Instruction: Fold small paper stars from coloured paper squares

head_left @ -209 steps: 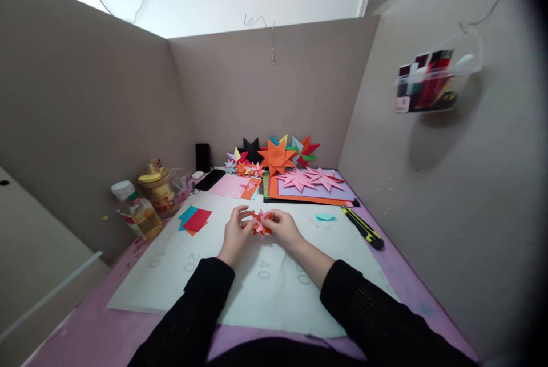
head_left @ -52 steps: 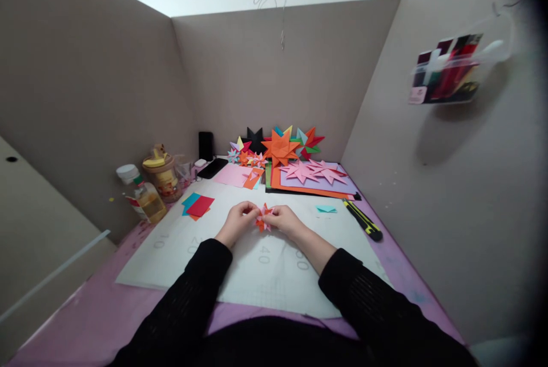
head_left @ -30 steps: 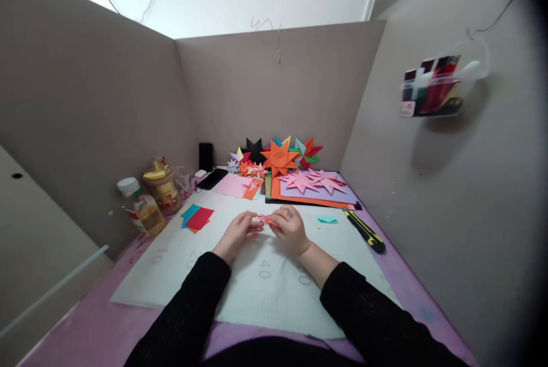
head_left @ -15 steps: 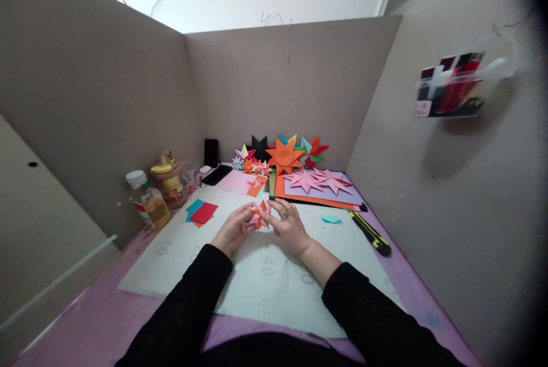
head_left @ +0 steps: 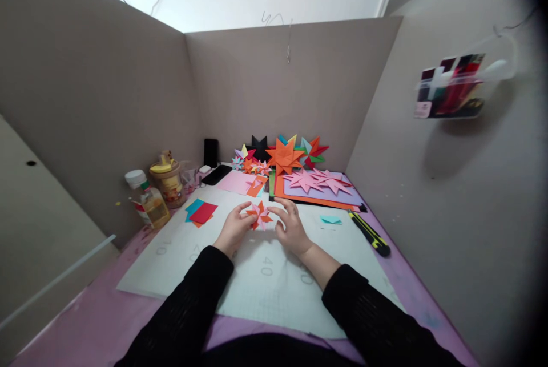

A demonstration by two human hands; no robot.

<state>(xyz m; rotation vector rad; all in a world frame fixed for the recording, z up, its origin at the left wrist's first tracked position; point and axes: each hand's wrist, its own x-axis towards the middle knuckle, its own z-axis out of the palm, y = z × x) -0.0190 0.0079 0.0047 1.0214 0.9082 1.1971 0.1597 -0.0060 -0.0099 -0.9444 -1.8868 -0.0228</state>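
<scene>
An orange and pink folded-paper star (head_left: 261,216) is held just over the white sheet. My left hand (head_left: 233,230) is closed on its left side, thumb on the front and fingers partly hidden behind. At the star's right, my right hand (head_left: 293,231) has its fingers apart, thumb and index finger spread. The right index fingertip is close to a right-hand point of the star; I cannot tell whether it touches.
Red, blue and orange paper squares (head_left: 203,212) lie at left, a folded turquoise paper (head_left: 331,220) and yellow-black cutter (head_left: 371,234) at right. Finished paper stars (head_left: 284,154) stand at the back. A bottle (head_left: 154,207) and jar (head_left: 169,182) line the left edge.
The star has turned to face me more fully. My right fingers have come off its front and spread apart, while my left hand keeps hold.
</scene>
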